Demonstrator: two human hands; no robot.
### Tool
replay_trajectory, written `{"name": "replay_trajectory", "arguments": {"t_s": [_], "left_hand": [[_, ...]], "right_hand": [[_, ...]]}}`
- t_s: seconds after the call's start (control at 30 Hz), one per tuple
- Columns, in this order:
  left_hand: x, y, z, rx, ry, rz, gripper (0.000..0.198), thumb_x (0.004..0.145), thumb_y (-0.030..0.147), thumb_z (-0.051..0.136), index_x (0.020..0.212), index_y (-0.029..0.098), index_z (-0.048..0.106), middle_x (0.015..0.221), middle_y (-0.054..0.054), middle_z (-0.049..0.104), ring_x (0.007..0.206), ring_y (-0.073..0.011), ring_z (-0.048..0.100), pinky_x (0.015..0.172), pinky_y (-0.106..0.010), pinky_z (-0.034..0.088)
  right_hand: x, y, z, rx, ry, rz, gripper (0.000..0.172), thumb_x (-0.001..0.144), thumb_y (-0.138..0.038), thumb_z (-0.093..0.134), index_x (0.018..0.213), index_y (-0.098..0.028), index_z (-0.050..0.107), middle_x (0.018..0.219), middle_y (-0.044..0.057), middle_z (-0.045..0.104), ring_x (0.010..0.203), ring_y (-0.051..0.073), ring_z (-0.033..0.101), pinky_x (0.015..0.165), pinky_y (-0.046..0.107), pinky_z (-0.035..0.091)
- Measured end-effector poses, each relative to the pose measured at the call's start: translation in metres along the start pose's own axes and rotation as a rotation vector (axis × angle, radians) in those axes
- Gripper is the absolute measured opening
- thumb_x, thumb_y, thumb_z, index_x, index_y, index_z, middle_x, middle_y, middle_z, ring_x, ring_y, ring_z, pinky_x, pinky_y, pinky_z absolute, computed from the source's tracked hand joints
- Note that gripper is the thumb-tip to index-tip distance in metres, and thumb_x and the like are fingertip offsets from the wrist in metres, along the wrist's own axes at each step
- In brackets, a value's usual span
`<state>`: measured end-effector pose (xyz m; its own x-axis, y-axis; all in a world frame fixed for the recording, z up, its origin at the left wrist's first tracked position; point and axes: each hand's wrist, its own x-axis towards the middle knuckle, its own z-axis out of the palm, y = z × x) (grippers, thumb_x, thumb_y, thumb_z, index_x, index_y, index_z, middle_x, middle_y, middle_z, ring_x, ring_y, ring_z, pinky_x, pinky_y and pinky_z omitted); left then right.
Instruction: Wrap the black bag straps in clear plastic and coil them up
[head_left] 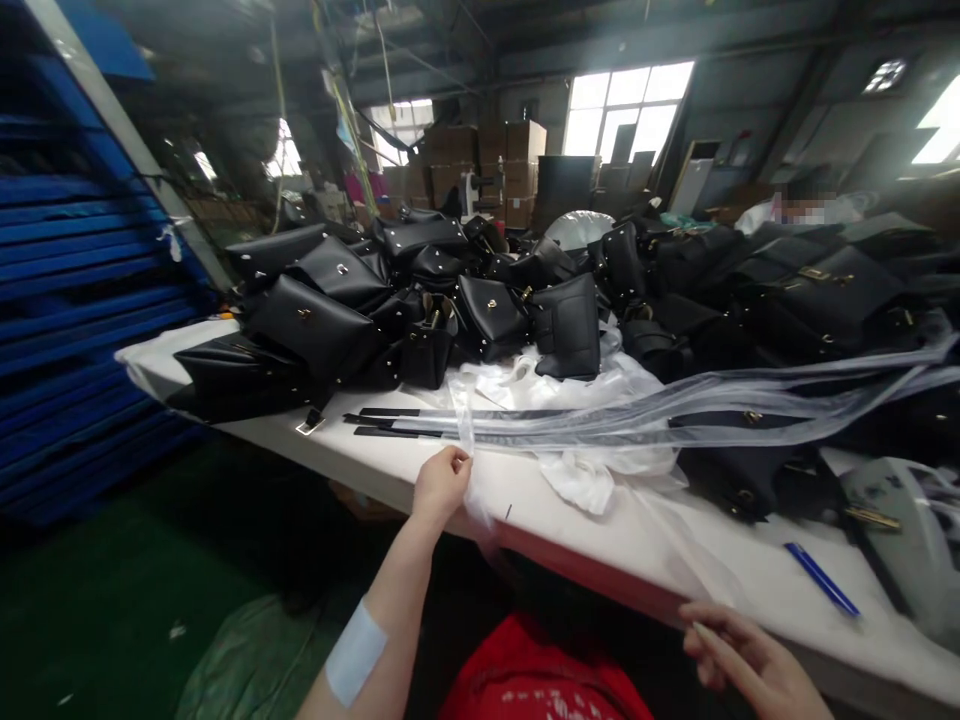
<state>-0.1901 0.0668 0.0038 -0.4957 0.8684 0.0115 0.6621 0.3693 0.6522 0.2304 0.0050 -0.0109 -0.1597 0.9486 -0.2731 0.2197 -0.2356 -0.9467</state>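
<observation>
My left hand (444, 482) pinches a strip of clear plastic film (466, 425) at the near edge of the table. Just beyond it lie several flat black straps (390, 424), their ends bare and their rest running right inside long clear plastic sleeves (735, 400). My right hand (739, 655) is lower right, off the table's front edge, with thumb and fingers curled together. Whether something thin is between them I cannot make out. Crumpled white wrapping (581, 480) lies under the sleeves.
Black bags with metal fittings (315, 325) are heaped along the white-covered table (420, 460). A blue pen-like tool (823, 580) lies on the right, a metal buckle (310, 422) on the left. Blue stacked panels (82, 290) stand left. Another person (761, 215) is at the far right.
</observation>
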Motion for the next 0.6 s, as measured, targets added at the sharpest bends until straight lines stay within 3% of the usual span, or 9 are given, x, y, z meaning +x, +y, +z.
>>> {"name": "replay_trajectory", "arguments": {"t_s": [0.1,0.17,0.27,0.33,0.43,0.53,0.6], "left_hand": [[0.002,0.003,-0.003,-0.045,-0.02,-0.002,0.012,0.085,0.027,0.052,0.076,0.021,0.057,0.064,-0.001,0.061,0.065,-0.0184,0.061,0.061,-0.027,0.039],[0.006,0.008,-0.006,-0.106,-0.124,0.029,0.015,0.085,0.027,0.05,0.072,0.021,0.053,0.057,0.002,0.055,0.055,-0.0159,0.057,0.056,-0.026,0.038],[0.011,0.026,-0.014,-0.218,-0.358,0.12,0.02,0.087,0.036,0.049,0.074,0.02,0.053,0.049,0.008,0.047,0.041,-0.0117,0.05,0.047,-0.022,0.036],[0.016,0.042,-0.025,-0.289,-0.532,0.197,0.024,0.086,0.042,0.053,0.077,0.02,0.055,0.05,0.008,0.048,0.041,-0.0105,0.052,0.044,-0.02,0.035],[0.025,0.07,-0.046,-0.365,-0.814,0.289,0.027,0.084,0.045,0.059,0.082,0.018,0.057,0.055,0.006,0.055,0.043,-0.0091,0.055,0.042,-0.017,0.035],[0.031,0.096,-0.061,-0.499,-1.033,0.245,0.03,0.083,0.046,0.064,0.083,0.017,0.055,0.059,0.003,0.062,0.044,-0.0083,0.057,0.042,-0.017,0.038],[0.031,0.109,-0.063,-0.685,-1.171,0.168,0.033,0.081,0.047,0.068,0.083,0.016,0.055,0.073,-0.004,0.071,0.052,-0.0099,0.063,0.05,-0.019,0.047]], "right_hand": [[-0.004,-0.01,0.02,0.021,0.015,-0.022,0.05,0.073,-0.061,0.068,0.096,-0.017,0.069,0.072,0.005,0.067,0.055,0.016,0.058,0.054,0.028,0.048],[-0.005,-0.016,0.031,0.025,-0.025,-0.021,0.047,0.075,-0.06,0.067,0.095,-0.017,0.067,0.07,0.004,0.065,0.055,0.015,0.057,0.054,0.028,0.046],[0.001,-0.025,0.05,0.023,-0.119,-0.02,0.047,0.076,-0.057,0.067,0.1,-0.016,0.065,0.076,0.004,0.065,0.055,0.013,0.056,0.056,0.029,0.047],[0.012,-0.034,0.067,0.004,-0.159,-0.072,0.055,0.075,-0.053,0.069,0.116,-0.018,0.058,0.097,0.008,0.067,0.059,0.012,0.056,0.059,0.029,0.048],[0.037,-0.05,0.099,-0.028,-0.238,-0.157,0.074,0.076,-0.045,0.07,0.139,-0.023,0.038,0.136,0.015,0.051,0.066,0.01,0.057,0.062,0.028,0.047],[0.059,-0.065,0.13,-0.034,-0.323,-0.168,0.092,0.073,-0.041,0.073,0.148,-0.025,0.022,0.149,0.019,0.036,0.071,0.012,0.06,0.063,0.028,0.048],[0.067,-0.074,0.145,-0.023,-0.417,-0.156,0.099,0.068,-0.041,0.077,0.149,-0.025,0.023,0.146,0.018,0.041,0.072,0.014,0.06,0.065,0.029,0.049]]}}
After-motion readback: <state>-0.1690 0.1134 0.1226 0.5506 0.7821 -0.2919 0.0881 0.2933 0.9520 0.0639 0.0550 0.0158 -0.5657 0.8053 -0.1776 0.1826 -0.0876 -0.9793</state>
